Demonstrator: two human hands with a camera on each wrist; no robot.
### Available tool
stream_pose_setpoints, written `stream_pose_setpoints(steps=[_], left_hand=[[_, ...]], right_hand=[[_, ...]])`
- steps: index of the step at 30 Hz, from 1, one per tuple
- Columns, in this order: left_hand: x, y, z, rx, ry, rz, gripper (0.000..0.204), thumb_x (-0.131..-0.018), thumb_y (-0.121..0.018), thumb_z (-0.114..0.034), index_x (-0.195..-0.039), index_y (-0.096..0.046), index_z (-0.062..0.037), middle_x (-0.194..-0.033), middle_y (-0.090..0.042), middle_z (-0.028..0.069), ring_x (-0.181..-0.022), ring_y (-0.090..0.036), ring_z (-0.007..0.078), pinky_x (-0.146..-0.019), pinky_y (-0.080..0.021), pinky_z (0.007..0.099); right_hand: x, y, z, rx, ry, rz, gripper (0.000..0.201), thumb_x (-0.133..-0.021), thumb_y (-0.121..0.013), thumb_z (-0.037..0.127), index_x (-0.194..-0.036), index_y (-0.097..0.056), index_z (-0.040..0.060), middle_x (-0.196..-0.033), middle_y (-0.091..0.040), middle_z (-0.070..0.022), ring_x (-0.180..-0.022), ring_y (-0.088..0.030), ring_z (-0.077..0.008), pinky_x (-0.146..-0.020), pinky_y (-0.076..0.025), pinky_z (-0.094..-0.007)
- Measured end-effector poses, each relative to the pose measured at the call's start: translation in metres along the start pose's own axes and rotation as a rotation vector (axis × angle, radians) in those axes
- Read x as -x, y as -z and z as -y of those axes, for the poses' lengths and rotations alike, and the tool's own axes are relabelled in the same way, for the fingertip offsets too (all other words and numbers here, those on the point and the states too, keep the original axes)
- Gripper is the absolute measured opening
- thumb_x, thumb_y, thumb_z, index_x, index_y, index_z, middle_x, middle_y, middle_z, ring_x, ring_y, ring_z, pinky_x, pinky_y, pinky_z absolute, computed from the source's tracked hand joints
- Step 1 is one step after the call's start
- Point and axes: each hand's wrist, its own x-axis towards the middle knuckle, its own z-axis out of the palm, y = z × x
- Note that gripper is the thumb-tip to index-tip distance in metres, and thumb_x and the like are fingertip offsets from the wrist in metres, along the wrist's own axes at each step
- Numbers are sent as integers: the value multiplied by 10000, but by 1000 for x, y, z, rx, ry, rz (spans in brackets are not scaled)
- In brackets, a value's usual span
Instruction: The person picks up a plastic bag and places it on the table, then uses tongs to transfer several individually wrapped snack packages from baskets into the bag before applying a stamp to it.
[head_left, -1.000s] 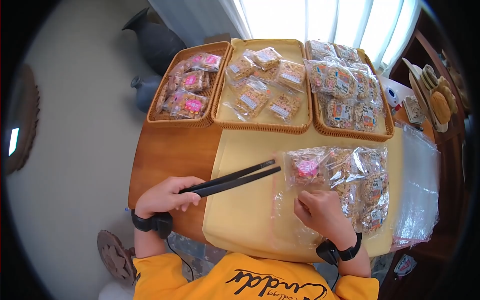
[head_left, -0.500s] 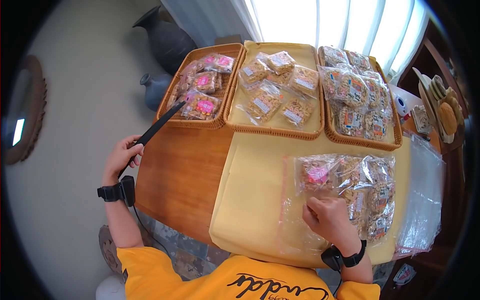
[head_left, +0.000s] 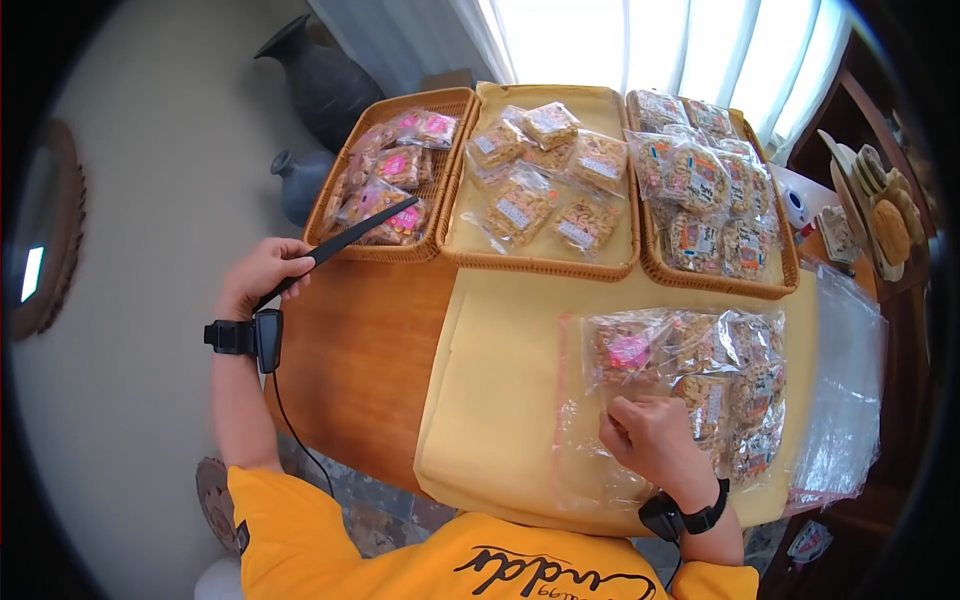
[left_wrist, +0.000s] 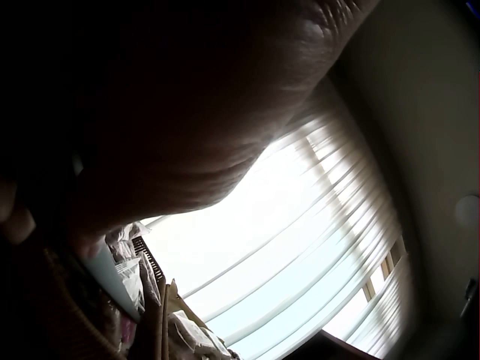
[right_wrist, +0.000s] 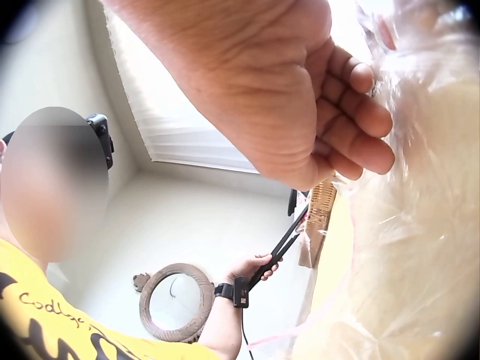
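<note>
My left hand (head_left: 268,275) grips black tongs (head_left: 345,240), whose far end overlaps a pink-labelled snack packet (head_left: 400,215) in the left wicker basket (head_left: 440,190). In the right wrist view, the tongs (right_wrist: 283,247) show two separate arms. My right hand (head_left: 655,440) is over the large clear bag (head_left: 590,460), its fingers curled right at the film. I cannot tell whether it pinches the plastic. Inside this bag lie a pink-labelled packet (head_left: 627,348) and several other snack packets (head_left: 755,395). The left wrist view is mostly dark, filled by the hand.
Behind the bag stand a middle basket (head_left: 540,262) and a right basket (head_left: 715,283), both with wrapped snacks. Flat clear bags (head_left: 835,400) lie at the table's right. Dark vases (head_left: 300,185) stand beyond the left basket. A cable (head_left: 300,440) hangs from my left wrist.
My left hand has carried the tongs from above the table's middle leftward and out to the left basket; their tips have since swung right across its packets. My right hand stays at the bag.
</note>
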Motion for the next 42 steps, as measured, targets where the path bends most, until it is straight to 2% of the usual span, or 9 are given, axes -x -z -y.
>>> stream_pose_setpoints(steps=[3, 11, 16, 18, 23, 31, 33, 37, 42], left_hand=[[7, -10, 4, 47, -11, -46, 123, -930, -575, -133, -929, -632, -24, -665, -606, -6, -517, -550, 59, -489, -449, 199], [46, -18, 69, 428, -64, -51, 164, -956, -566, -183, -978, -617, -29, -717, -621, 22, -520, -549, 63, -493, -445, 190], [90, -84, 55, 467, -33, 186, 247, -904, -641, -241, -989, -617, -10, -727, -620, 34, -540, -545, 79, -500, -438, 203], [100, -113, 53, 516, -4, 300, 253, -892, -655, -222, -1006, -624, 2, -728, -623, 38, -548, -547, 85, -507, -440, 205], [119, -158, 31, 485, 82, 547, 185, -922, -588, -104, -1049, -616, 27, -774, -609, 12, -624, -518, 66, -578, -429, 203], [133, -223, 7, 545, 138, 678, 245, -948, -590, -163, -1111, -582, 20, -810, -600, 7, -648, -537, 63, -593, -453, 203], [135, -237, 1, 530, 116, 722, 254, -978, -545, -144, -1174, -560, 17, -857, -587, -5, -674, -542, 47, -620, -478, 194], [136, -219, -1, 362, 116, 670, 347, -973, -552, -130, -1274, -524, 41, -825, -574, -8, -671, -536, 51, -619, -478, 201], [133, -194, 7, 279, 81, 612, 344, -962, -567, -117, -1264, -540, 47, -811, -578, -11, -665, -536, 54, -604, -470, 204]], right_hand=[[1, -2, -2, -5, 4, -5, 150, -749, -669, 104, -654, -554, 91, -542, -555, -91, -505, -585, -277, -448, -454, -387], [5, -2, 0, -24, 1, -37, 193, -753, -671, 93, -634, -520, 80, -535, -538, -94, -494, -569, -286, -444, -444, -381], [-4, 5, 5, -123, -24, -129, 220, -757, -673, 79, -623, -498, 73, -522, -513, -91, -478, -552, -280, -442, -420, -374], [-5, 7, 8, -181, -25, -194, 295, -760, -657, 26, -575, -428, 55, -492, -444, -83, -432, -498, -257, -424, -375, -342], [-3, 7, 9, -201, -41, -226, 292, -763, -669, 32, -575, -447, 57, -484, -441, -78, -424, -494, -242, -420, -369, -334], [-1, 6, 9, -209, -18, -284, 266, -774, -675, 42, -591, -483, 59, -483, -442, -70, -421, -495, -238, -417, -373, -338], [-1, 9, 9, -168, -28, -238, 207, -764, -681, 89, -633, -520, 89, -525, -530, -67, -469, -566, -241, -434, -430, -348], [-1, 12, 9, -177, -33, -245, 201, -761, -678, 84, -631, -524, 87, -528, -538, -67, -472, -570, -243, -438, -438, -351], [0, 7, 8, -159, -21, -253, 215, -756, -675, 76, -616, -512, 81, -524, -538, -72, -473, -573, -250, -440, -440, -357]])
